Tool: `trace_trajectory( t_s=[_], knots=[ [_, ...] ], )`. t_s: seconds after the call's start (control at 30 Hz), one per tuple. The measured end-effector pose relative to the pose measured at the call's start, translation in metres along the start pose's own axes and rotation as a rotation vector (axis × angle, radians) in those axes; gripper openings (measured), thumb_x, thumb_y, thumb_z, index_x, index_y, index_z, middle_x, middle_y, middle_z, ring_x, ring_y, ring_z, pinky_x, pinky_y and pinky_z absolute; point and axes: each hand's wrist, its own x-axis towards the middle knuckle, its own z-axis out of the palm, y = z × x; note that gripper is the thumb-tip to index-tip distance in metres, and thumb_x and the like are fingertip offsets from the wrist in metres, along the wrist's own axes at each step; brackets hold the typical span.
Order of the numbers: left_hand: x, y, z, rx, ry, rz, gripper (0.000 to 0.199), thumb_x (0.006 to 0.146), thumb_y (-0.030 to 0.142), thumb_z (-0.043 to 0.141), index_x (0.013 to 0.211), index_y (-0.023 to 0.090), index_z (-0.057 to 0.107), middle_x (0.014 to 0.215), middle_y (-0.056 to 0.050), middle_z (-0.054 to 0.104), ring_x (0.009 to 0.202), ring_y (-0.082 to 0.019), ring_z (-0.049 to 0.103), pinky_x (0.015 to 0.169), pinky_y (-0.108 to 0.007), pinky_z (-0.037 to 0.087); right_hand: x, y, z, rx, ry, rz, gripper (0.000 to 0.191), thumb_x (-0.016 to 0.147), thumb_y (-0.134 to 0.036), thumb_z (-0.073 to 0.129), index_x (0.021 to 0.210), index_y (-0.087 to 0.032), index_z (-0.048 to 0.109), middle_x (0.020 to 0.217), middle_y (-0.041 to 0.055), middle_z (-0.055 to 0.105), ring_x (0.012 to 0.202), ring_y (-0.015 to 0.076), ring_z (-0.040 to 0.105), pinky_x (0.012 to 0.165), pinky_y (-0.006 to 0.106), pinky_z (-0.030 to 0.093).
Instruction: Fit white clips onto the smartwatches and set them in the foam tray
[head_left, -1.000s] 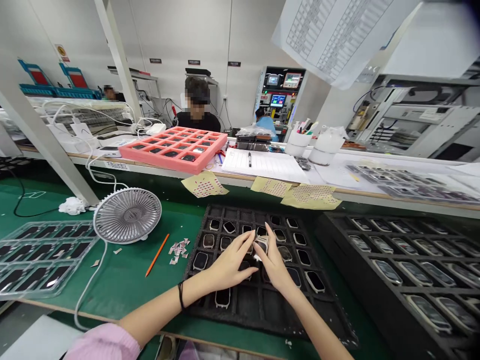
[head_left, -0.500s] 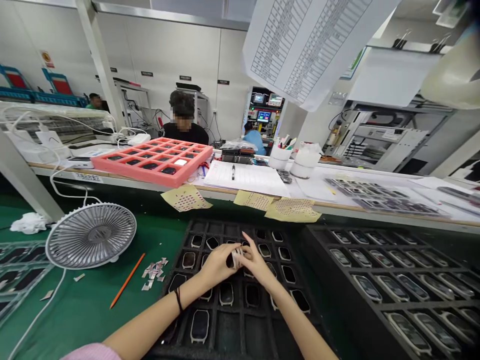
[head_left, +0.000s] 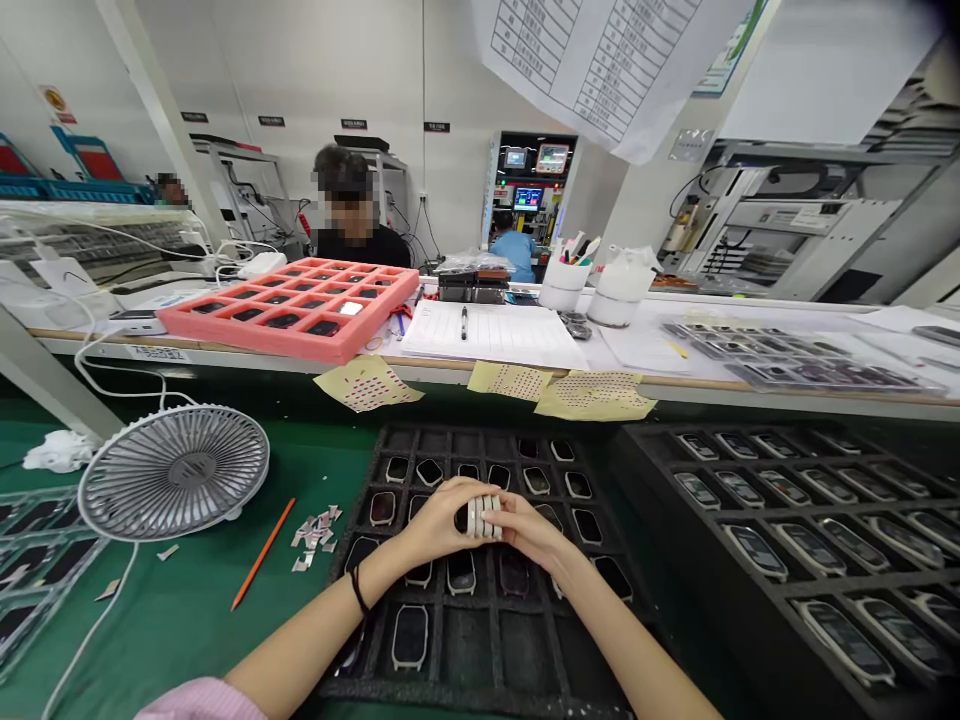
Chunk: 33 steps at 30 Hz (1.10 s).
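Between my two hands is a small stack of watch cases, silvery and stood on edge side by side. My left hand is closed around the stack's left end, its fingers over the top. From the right, my right hand presses its fingers and thumb against the other end. Both hands are above a black foam tray with square compartments. Many of these hold a dark-screened watch case, such as the watch case near the front. My hands hide some middle compartments.
A second black tray of watch cases stands at right. To the left are a grey fan, an orange stick and small label scraps. A shelf behind carries a pink foam tray and papers. A person sits beyond.
My right hand's raised index finger has come down onto the stack. The watch cases now show more plainly between my hands. The head view has shifted slightly.
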Motion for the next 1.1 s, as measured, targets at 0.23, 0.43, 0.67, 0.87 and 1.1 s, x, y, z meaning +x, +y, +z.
trace_trajectory(
  t_s=[0.23,0.43,0.67,0.87,1.1],
  knots=[
    [0.0,-0.003,-0.001,-0.041,-0.076,0.022,0.057,0.073,0.029,0.075,0.125,0.023,0.055,0.118,-0.009,0.064,0.109,-0.024,0.056,0.094,-0.038,0.046,-0.001,0.002,0.008,-0.033,0.122,0.041,0.038,0.045,-0.022,0.09,0.077,-0.015,0.07,0.067,0.0003,0.069,0.06,0.0139,0.064,0.055,0.023,0.049],
    [0.004,-0.01,-0.005,-0.249,0.079,-0.119,0.06,0.065,0.034,0.081,0.12,0.023,0.058,0.116,-0.009,0.063,0.103,-0.025,0.058,0.093,-0.04,0.045,0.001,-0.005,-0.001,0.09,0.227,-0.093,0.04,0.046,-0.027,0.089,0.081,-0.018,0.071,0.074,0.003,0.073,0.067,0.0208,0.069,0.063,0.032,0.056],
    [0.01,-0.01,-0.002,-1.057,0.313,-0.747,0.051,0.077,0.048,0.067,0.117,0.019,0.056,0.082,0.0,0.052,0.059,-0.008,0.048,0.046,-0.018,0.032,0.005,-0.005,-0.01,0.199,0.369,-0.189,0.038,0.048,-0.028,0.088,0.079,-0.015,0.071,0.082,0.0076,0.076,0.08,0.0269,0.072,0.084,0.046,0.055],
    [0.01,-0.011,-0.005,-1.346,0.235,-0.897,0.032,0.082,0.024,0.049,0.109,0.011,0.062,0.08,-0.003,0.052,0.059,-0.01,0.048,0.045,-0.02,0.028,0.004,0.0,-0.008,0.179,0.404,-0.21,0.039,0.049,-0.028,0.088,0.081,-0.015,0.071,0.085,0.0085,0.076,0.082,0.0282,0.072,0.084,0.047,0.055],
    [0.009,-0.016,-0.002,-1.386,0.288,-0.813,0.027,0.07,0.018,0.058,0.094,0.01,0.068,0.079,-0.003,0.051,0.06,-0.009,0.048,0.047,-0.02,0.024,0.004,-0.001,-0.006,0.158,0.418,-0.193,0.043,0.044,-0.028,0.09,0.08,-0.014,0.07,0.081,0.0086,0.076,0.077,0.0284,0.072,0.083,0.048,0.056]
  ],
)
